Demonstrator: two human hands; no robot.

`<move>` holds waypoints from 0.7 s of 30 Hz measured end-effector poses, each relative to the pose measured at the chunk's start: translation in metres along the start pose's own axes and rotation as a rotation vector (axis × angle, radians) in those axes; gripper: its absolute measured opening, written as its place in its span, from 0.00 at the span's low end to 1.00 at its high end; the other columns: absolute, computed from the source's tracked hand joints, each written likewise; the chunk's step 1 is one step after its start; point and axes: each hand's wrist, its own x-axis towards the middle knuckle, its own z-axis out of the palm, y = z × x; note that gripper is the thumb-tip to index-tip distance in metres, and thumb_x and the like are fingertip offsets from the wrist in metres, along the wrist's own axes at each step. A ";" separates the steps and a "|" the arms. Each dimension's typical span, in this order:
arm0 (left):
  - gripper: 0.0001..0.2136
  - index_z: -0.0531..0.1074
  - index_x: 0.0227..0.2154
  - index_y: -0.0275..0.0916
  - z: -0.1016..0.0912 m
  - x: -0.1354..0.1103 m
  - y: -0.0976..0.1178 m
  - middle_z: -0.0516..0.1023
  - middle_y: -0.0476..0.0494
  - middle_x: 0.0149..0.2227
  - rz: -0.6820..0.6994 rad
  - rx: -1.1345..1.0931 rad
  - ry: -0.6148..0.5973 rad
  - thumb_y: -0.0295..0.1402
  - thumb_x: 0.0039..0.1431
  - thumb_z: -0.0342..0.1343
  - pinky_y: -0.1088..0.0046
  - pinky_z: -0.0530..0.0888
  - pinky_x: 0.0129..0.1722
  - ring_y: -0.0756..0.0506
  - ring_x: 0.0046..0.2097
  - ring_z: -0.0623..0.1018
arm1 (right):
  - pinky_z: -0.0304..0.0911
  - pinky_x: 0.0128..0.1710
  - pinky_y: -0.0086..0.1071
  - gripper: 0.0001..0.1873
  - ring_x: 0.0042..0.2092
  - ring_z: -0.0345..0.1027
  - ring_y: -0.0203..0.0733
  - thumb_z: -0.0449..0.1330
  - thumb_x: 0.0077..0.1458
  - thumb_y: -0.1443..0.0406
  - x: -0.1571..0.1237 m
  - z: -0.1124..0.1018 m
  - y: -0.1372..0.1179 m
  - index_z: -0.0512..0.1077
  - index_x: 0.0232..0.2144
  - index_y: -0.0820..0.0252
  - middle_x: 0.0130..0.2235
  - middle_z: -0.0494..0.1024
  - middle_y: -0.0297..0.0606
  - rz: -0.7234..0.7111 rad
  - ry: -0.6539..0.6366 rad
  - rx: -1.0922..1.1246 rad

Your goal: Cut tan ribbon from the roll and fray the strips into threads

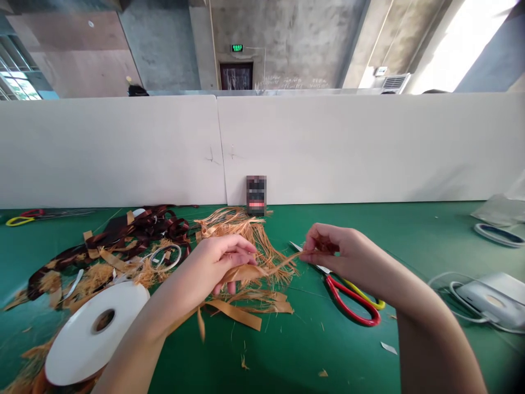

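My left hand [225,262] closes over a flat band of tan frayed fibre strips [246,272], and a loose tan fringe [241,230] spreads out behind it on the green mat [311,350]. My right hand [328,246] pinches the thin frayed end of that band between fingers and thumb. Just below my right hand lie scissors with red and yellow handles [353,298], their blades pointing toward the fringe. A white ribbon roll [69,350] sits to the lower left of my left forearm.
A heap of dark brown and tan ribbon [143,230] lies left of my hands. Yellow-handled scissors [24,220] lie at the far left. A white device with cables [492,301] and a dark oval item [498,235] sit at the right. A white partition [328,148] bounds the far edge.
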 end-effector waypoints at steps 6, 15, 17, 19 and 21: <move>0.13 0.74 0.43 0.45 -0.002 -0.003 0.006 0.80 0.45 0.38 0.085 0.061 -0.011 0.39 0.54 0.57 0.80 0.66 0.22 0.51 0.28 0.75 | 0.62 0.24 0.32 0.12 0.27 0.67 0.39 0.64 0.46 0.53 -0.003 -0.013 0.003 0.73 0.27 0.53 0.26 0.76 0.35 0.034 -0.031 0.086; 0.06 0.79 0.32 0.46 -0.014 -0.023 -0.001 0.77 0.52 0.23 0.098 0.566 0.357 0.35 0.52 0.58 0.77 0.63 0.22 0.50 0.21 0.70 | 0.68 0.50 0.43 0.21 0.49 0.72 0.52 0.65 0.43 0.49 -0.010 -0.028 0.001 0.79 0.38 0.52 0.45 0.79 0.42 0.096 0.097 0.566; 0.08 0.77 0.37 0.46 -0.008 -0.026 0.001 0.79 0.50 0.26 0.216 0.602 0.470 0.35 0.53 0.57 0.75 0.66 0.23 0.49 0.21 0.71 | 0.63 0.55 0.45 0.23 0.53 0.68 0.53 0.68 0.41 0.51 -0.015 -0.023 -0.008 0.78 0.41 0.51 0.50 0.77 0.41 0.097 0.083 0.660; 0.09 0.76 0.40 0.46 0.003 -0.029 0.005 0.80 0.48 0.34 0.370 0.652 0.492 0.34 0.56 0.56 0.75 0.69 0.25 0.50 0.23 0.72 | 0.62 0.57 0.45 0.22 0.56 0.65 0.54 0.67 0.43 0.51 -0.019 -0.016 -0.019 0.78 0.42 0.50 0.53 0.75 0.40 0.108 0.056 0.764; 0.11 0.75 0.41 0.47 0.018 -0.034 0.012 0.78 0.47 0.46 0.468 0.770 0.434 0.29 0.59 0.51 0.77 0.70 0.27 0.52 0.25 0.74 | 0.60 0.59 0.45 0.22 0.59 0.62 0.53 0.63 0.50 0.50 -0.023 -0.009 -0.030 0.76 0.44 0.51 0.56 0.72 0.39 0.123 0.014 0.859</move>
